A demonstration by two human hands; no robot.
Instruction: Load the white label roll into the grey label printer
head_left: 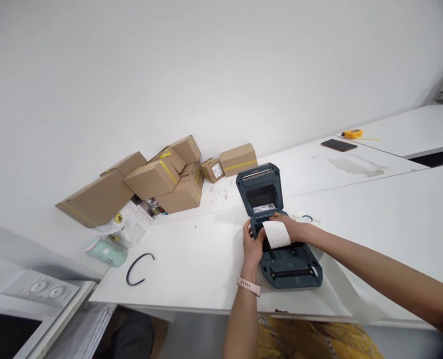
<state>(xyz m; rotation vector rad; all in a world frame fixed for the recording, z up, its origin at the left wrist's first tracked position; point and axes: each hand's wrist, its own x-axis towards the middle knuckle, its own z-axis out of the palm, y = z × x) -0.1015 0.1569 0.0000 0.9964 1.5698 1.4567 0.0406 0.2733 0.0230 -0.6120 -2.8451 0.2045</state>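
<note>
A dark blue-grey label printer [291,273] stands on the white table with its lid [259,188] tipped up and back. Inside its bay sits a roll of white label paper [276,234]. My left hand [252,245] is closed at the printer's left side, fingers outside the wall and thumb reaching in beside the roll. My right hand [289,227] is curled around the roll's far right side, its fingertips partly hidden behind the paper. A pink band is on my left wrist. A long pale paper strip [346,286] lies on the table under my right forearm.
Several cardboard boxes [152,180] are piled against the wall at left. A green cylinder [107,252] and a black curved band [130,271] lie near the left edge. Farther right are a black phone [339,145] and a yellow tape measure [352,134]. A white appliance [30,299] stands lower left.
</note>
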